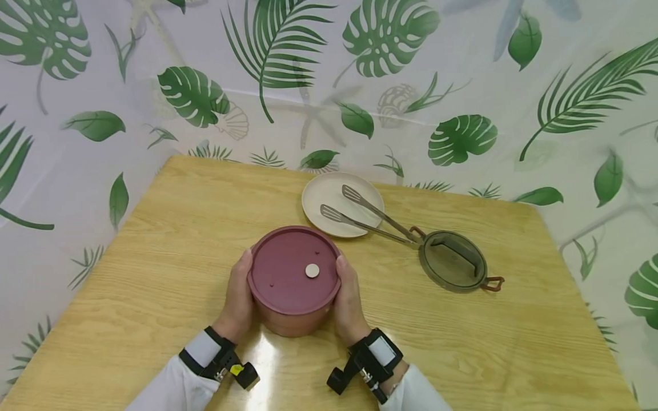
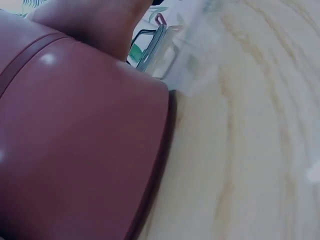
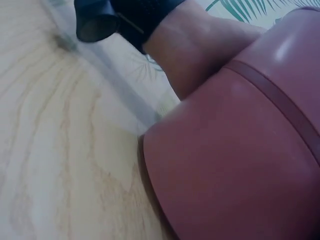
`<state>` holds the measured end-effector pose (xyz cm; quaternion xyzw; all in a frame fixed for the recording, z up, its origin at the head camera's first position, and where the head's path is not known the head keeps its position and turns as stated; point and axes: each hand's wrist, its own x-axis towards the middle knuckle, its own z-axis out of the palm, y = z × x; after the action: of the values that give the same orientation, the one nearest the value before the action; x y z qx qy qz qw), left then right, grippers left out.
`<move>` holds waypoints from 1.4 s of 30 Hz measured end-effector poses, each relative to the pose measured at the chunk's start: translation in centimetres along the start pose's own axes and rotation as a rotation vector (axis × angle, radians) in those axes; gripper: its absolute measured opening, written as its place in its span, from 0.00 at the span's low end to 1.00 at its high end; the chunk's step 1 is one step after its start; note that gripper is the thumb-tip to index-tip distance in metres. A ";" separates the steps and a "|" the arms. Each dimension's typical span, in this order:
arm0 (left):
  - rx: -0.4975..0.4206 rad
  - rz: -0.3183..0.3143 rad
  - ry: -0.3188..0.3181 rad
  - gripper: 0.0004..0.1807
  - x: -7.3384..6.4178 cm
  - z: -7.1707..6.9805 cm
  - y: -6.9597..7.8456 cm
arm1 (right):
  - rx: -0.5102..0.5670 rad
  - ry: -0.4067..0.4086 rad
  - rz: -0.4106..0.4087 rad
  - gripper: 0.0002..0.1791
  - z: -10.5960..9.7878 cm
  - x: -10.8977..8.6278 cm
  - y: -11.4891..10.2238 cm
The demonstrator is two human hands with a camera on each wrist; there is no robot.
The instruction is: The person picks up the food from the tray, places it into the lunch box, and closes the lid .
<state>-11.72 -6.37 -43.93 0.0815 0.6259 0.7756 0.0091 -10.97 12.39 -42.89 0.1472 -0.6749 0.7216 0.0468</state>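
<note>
A round maroon lidded container [image 1: 293, 322] stands upright at the middle front of the table. Its flat lid [image 1: 288, 268] has a pale round button right of center. My left hand [image 1: 239, 299] grips the container's left side, with the thumb up near the lid's rim. On the opposite side, my right hand [image 1: 350, 299] holds it the same way. Both wrist views are largely filled by the container's smooth wall [image 2: 85, 130], its base close against the table. The fingers at the far side are mostly hidden behind it.
Behind the container lies a white plate [image 1: 319, 191]. Two slotted turners [image 1: 380, 213] have their heads over it, handles reaching right to a round green lidded pan [image 1: 447, 268] with reddish-brown side handles. A leaf-patterned sheet [image 1: 205, 34] hangs behind the wooden table [image 1: 169, 228].
</note>
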 end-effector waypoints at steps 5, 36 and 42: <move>-0.022 0.017 0.033 0.31 -0.3 0.6 0.3 | -0.001 0.017 0.001 0.26 0.0 -0.1 0.3; 0.008 0.068 0.051 0.31 0.1 0.0 -0.9 | -0.032 -0.021 -0.031 0.26 -0.5 0.0 0.2; -0.005 0.071 0.054 0.31 0.1 0.1 -1.0 | -0.045 -0.023 -0.040 0.26 -0.6 -0.1 0.3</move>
<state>-11.88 -6.06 -44.84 0.0827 0.6206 0.7789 -0.0350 -11.08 12.96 -43.18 0.1681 -0.6885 0.7032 0.0568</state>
